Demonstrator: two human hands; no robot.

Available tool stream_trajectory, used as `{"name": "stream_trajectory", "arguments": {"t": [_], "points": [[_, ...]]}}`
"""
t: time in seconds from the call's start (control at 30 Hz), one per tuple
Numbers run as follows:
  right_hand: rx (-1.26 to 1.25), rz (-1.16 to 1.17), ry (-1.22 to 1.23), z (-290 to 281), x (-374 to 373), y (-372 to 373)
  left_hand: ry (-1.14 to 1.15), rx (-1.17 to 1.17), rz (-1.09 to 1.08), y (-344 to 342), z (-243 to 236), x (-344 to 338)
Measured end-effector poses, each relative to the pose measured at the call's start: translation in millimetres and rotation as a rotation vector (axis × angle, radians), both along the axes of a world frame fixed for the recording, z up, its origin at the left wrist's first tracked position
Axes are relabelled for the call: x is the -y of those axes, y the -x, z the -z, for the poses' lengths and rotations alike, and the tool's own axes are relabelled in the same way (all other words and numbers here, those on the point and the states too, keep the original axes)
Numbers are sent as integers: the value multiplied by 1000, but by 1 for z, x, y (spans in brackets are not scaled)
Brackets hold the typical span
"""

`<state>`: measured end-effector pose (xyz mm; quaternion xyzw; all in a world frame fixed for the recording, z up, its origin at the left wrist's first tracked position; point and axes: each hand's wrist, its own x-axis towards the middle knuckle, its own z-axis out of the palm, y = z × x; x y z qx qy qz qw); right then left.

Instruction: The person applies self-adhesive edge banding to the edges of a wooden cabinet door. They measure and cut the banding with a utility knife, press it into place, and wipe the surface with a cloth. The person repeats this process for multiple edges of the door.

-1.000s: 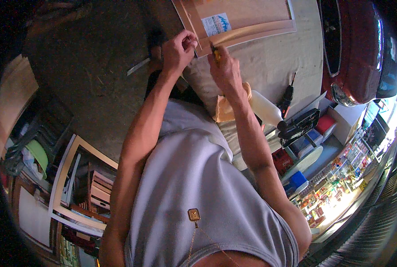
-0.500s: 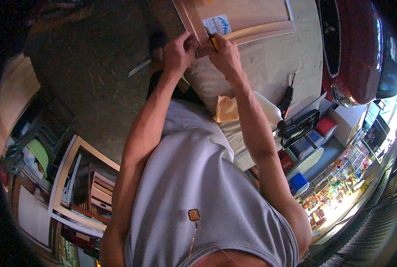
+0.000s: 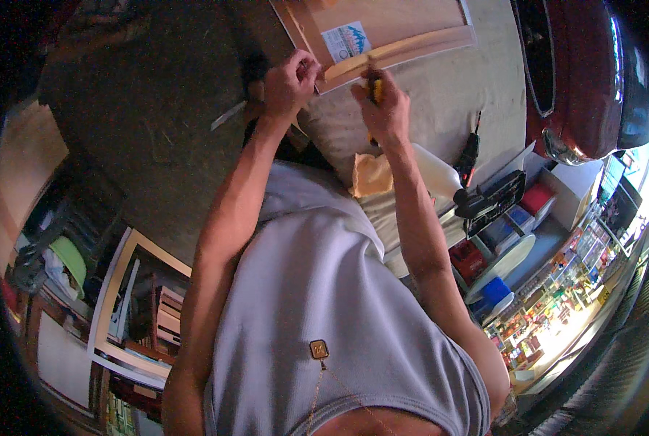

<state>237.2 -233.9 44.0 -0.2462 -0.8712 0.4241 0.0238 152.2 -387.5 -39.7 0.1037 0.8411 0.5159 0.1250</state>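
A framed wooden panel (image 3: 404, 54) with a white-and-blue paper label (image 3: 347, 41) lies at the top, on a pale cloth-covered surface. My left hand (image 3: 289, 83) is at its near left corner, with thumb and fingers curled closed; what they pinch, if anything, is hidden. Beside the panel's near edge, my right hand (image 3: 386, 109) grips a slim yellow-and-black utility knife (image 3: 376, 89), pointing away from me. Its tip is blurred and hard to make out. Below the right hand lies a tan piece of cloth or paper (image 3: 372, 175), partly next to a white bottle (image 3: 437, 173).
A black-and-red tool with a thin shaft (image 3: 471, 154) lies right of the bottle, near an open black case (image 3: 495, 203). A dark red car (image 3: 575, 80) stands at the right. Wooden frames (image 3: 117, 291) and a green basin (image 3: 69, 265) are at lower left.
My right hand has moved right and slightly toward me with the utility knife, away from the panel's corner. My left hand stays at the corner. The panel appears slightly farther left in view.
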Motion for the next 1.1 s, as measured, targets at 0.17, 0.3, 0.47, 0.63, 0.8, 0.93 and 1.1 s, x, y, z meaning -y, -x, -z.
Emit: {"name": "stream_trajectory", "arguments": {"t": [0.17,0.3,0.47,0.63,0.8,0.93,1.1], "points": [[124,541,126,36,-65,-27,-15,-132,33,-5,7,8],[366,604,-357,73,-118,-38,151,-565,149,-9,-2,12],[216,608,-423,50,-95,-32,103,-481,135,-2,11,13],[684,-2,-400,35,-28,-106,41,-219,-44,-26,9,11],[347,448,226,-18,-2,-103,-146,-4,591,-118,-69,-10],[380,522,338,-50,-14,-105,-257,346,707,-123,-79,-25],[-133,35,-144,-77,-6,-99,-113,155,1079,-69,-106,-29]]}}
